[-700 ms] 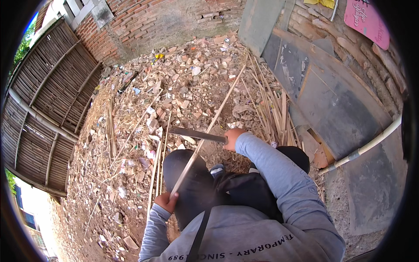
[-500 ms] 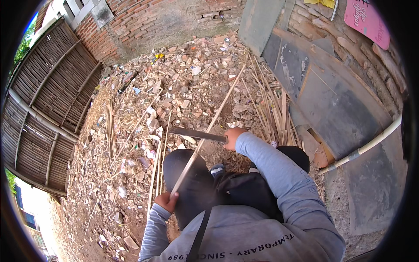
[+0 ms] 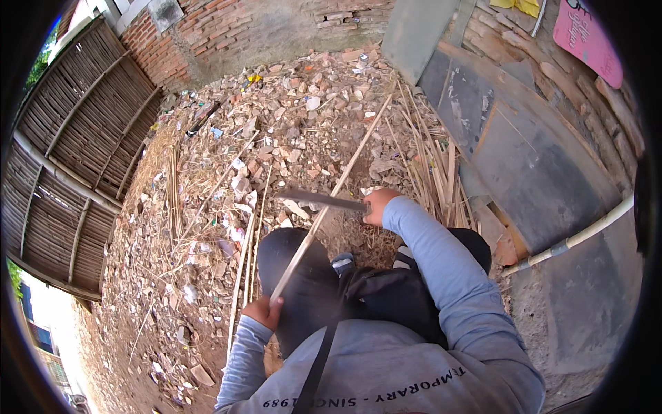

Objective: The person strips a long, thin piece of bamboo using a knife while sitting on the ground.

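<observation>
My left hand (image 3: 263,313) is closed round the near end of a long, pale bamboo strip (image 3: 348,170). The strip slants up and away to the right, passing over my left knee. In my right hand (image 3: 379,205) is the handle end of a machete (image 3: 321,200), its broad dark blade pointing left. The blade lies across the strip just beyond my knees, apparently touching it. Most of the machete's handle is hidden in my fist.
More bamboo strips (image 3: 441,176) lie in a pile at the right, with others (image 3: 246,269) beside my left knee. Rubble (image 3: 296,131) covers the ground up to a brick wall (image 3: 255,41). Dark boards (image 3: 531,152) lean at the right; a bamboo panel (image 3: 83,145) stands left.
The machete and my right hand have shifted slightly right, and the blade has risen a little. My left hand keeps its hold on the strip. The whole view has turned slightly.
</observation>
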`<state>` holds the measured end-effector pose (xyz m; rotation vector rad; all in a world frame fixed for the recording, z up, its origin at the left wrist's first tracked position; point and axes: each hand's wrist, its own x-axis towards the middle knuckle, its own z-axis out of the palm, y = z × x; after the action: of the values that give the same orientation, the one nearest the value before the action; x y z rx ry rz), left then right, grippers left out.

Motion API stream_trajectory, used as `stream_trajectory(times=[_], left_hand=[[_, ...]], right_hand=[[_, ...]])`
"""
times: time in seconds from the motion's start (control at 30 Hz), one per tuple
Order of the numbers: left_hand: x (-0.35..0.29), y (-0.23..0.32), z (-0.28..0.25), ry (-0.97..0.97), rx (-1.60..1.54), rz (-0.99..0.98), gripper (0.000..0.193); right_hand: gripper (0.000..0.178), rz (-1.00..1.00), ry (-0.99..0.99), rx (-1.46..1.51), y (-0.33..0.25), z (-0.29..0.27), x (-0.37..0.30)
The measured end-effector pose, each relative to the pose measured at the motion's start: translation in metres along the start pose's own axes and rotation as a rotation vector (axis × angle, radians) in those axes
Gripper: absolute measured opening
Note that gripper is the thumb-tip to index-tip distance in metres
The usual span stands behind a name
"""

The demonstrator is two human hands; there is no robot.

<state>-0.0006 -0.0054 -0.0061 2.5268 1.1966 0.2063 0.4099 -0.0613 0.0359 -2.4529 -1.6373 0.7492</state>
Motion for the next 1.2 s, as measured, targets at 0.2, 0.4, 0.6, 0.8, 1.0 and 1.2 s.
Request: stream_trajectory(times=[0.2, 0.4, 0.6, 0.8, 1.0, 1.2], left_hand=[[0.005, 0.0, -0.004, -0.051, -0.023, -0.043, 0.051], [0.002, 0.011, -0.006, -0.012, -0.035, -0.052, 0.05], [0.005, 0.009, -0.008, -0.025, -0.072, -0.034, 0.051], [0.003, 0.001, -0.002, -0.01, -0.112, -0.037, 0.048], [0.007, 0.001, -0.003, -0.026, -0.091, -0.026, 0.049], [0.006, 0.001, -0.008, -0.073, -0.105, -0.053, 0.051]], right_hand=[[0.042, 0.0, -0.045, -0.042, -0.012, 0.008, -0.005], [0.044, 0.028, -0.06, -0.005, 0.003, 0.013, 0.011], [0.045, 0.041, 0.017, 0.003, 0.011, 0.024, 0.018], [0.043, -0.028, -0.074, -0.048, -0.007, 0.012, 0.008], [0.043, 0.131, 0.006, 0.024, 0.025, 0.012, 0.021], [0.044, 0.006, -0.111, -0.074, -0.014, 0.01, 0.001]])
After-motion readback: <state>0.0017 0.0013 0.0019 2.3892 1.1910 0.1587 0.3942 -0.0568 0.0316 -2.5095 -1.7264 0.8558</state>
